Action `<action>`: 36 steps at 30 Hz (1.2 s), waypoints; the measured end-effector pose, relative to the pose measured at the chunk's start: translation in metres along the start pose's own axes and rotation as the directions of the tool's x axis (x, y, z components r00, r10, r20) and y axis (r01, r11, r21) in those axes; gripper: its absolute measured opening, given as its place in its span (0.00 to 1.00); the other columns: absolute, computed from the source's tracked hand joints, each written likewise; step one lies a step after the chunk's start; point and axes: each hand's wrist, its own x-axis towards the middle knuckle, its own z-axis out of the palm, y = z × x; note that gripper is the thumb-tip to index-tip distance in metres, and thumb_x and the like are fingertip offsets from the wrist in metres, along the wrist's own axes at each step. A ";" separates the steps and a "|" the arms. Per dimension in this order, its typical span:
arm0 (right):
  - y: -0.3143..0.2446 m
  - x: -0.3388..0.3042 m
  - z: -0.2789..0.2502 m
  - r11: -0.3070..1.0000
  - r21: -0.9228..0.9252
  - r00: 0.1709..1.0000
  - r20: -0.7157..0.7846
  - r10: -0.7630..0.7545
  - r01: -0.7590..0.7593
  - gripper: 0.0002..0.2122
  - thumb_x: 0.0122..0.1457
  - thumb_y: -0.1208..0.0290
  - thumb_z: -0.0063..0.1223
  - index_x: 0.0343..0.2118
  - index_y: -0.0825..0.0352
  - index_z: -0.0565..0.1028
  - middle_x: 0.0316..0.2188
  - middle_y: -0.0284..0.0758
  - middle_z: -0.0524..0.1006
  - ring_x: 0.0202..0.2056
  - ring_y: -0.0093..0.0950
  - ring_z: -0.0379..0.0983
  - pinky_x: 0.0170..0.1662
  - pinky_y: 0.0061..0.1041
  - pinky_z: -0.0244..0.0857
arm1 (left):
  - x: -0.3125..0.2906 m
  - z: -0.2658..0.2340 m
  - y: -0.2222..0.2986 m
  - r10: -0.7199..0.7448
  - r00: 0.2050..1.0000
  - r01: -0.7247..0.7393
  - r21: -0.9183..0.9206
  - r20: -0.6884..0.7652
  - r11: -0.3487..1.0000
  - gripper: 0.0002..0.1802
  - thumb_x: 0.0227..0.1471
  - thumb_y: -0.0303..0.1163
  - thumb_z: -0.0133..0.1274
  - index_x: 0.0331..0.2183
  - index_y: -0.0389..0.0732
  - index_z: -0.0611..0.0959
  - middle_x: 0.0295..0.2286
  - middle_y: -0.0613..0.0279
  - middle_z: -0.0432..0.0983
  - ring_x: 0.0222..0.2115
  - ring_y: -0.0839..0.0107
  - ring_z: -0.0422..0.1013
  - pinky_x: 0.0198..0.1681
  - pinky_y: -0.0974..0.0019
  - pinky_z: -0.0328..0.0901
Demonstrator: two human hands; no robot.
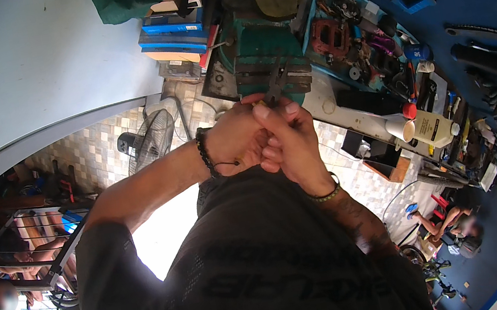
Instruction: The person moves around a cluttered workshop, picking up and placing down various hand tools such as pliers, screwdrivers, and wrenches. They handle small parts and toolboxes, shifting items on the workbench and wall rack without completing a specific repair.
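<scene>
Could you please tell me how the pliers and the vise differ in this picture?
The pliers look small, while the vise is much larger. The pliers are dark grey; the vise has a green body. The pliers stick up from between the left hand and right hand, while the vise sits beyond both. Both have metal jaws.

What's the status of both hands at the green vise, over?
Left grip and right grip close together at dark plier-like tool. Tool's lower end hidden, exact hold unclear. Green vise just beyond.
</scene>
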 end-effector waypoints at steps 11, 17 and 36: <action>-0.009 -0.001 0.006 0.996 -0.083 0.998 -0.056 0.024 -0.029 0.10 0.65 0.65 0.65 0.44 0.63 0.81 0.22 0.22 0.72 0.20 0.09 0.61 0.20 0.13 0.56 | 0.002 -0.006 -0.006 -0.018 0.997 0.028 -0.128 0.078 0.991 0.15 0.64 0.47 0.61 0.36 0.48 0.76 0.20 0.68 0.64 0.19 0.76 0.60 0.21 0.68 0.56; 0.006 0.002 0.014 1.000 -0.002 0.994 -0.105 -0.025 0.024 0.11 0.65 0.66 0.65 0.46 0.64 0.80 0.22 0.21 0.71 0.20 0.09 0.60 0.20 0.13 0.55 | -0.005 -0.006 0.008 -0.065 0.998 0.065 0.035 0.001 0.997 0.16 0.65 0.47 0.60 0.35 0.47 0.75 0.19 0.67 0.63 0.18 0.75 0.61 0.20 0.68 0.56; 0.003 -0.001 0.014 0.999 -0.038 0.996 -0.086 -0.013 0.009 0.12 0.66 0.64 0.63 0.47 0.64 0.79 0.26 0.23 0.75 0.24 0.10 0.64 0.24 0.14 0.61 | -0.005 -0.003 0.006 -0.064 0.998 0.065 0.062 -0.013 0.996 0.16 0.64 0.47 0.60 0.34 0.48 0.74 0.18 0.68 0.63 0.17 0.76 0.60 0.20 0.68 0.56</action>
